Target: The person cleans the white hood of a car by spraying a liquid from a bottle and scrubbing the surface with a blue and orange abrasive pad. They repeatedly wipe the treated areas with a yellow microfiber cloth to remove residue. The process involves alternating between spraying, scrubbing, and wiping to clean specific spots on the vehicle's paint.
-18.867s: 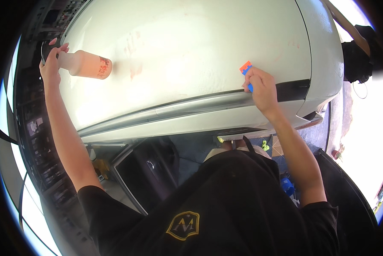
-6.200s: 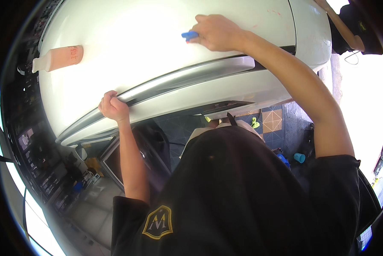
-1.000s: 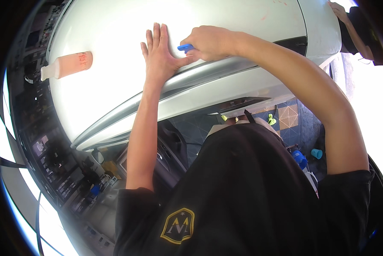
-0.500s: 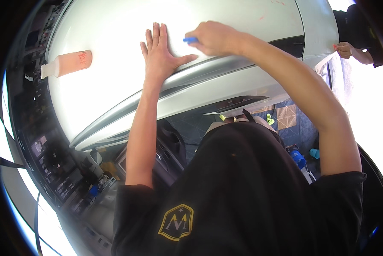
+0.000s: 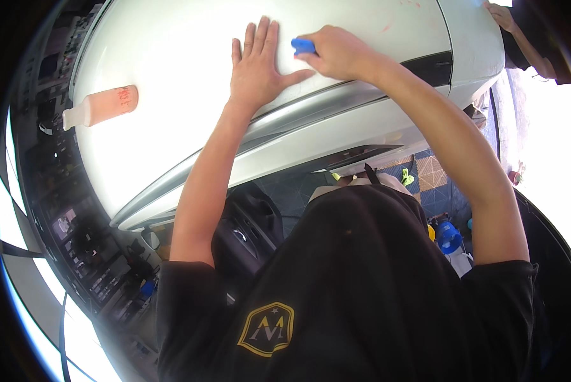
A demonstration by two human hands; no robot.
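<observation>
Against the white car roof (image 5: 171, 83), my left hand (image 5: 258, 73) lies flat, its fingers stretched upward and its thumb pointing right. Just to its right, my right hand (image 5: 342, 54) is closed on a small blue block (image 5: 303, 46), which sticks out on the left side of the fist. The underside of the block is hidden, so its contact with the roof cannot be made out. Below both hands runs the silver roof rail (image 5: 260, 137). A clear bottle of pinkish-orange liquid (image 5: 110, 106) lies on its side on the roof at the left.
Another person's hand (image 5: 502, 16) touches the car's far right end. A dark car door (image 5: 244, 219) stands open beneath my left arm. Blue containers (image 5: 449, 237) stand on the floor at the right. Reddish marks (image 5: 387, 27) show on the roof.
Both hands have shifted slightly right and up across the roof. More of the blue block shows beyond my right fist. The other person's hand has moved farther up along the car.
</observation>
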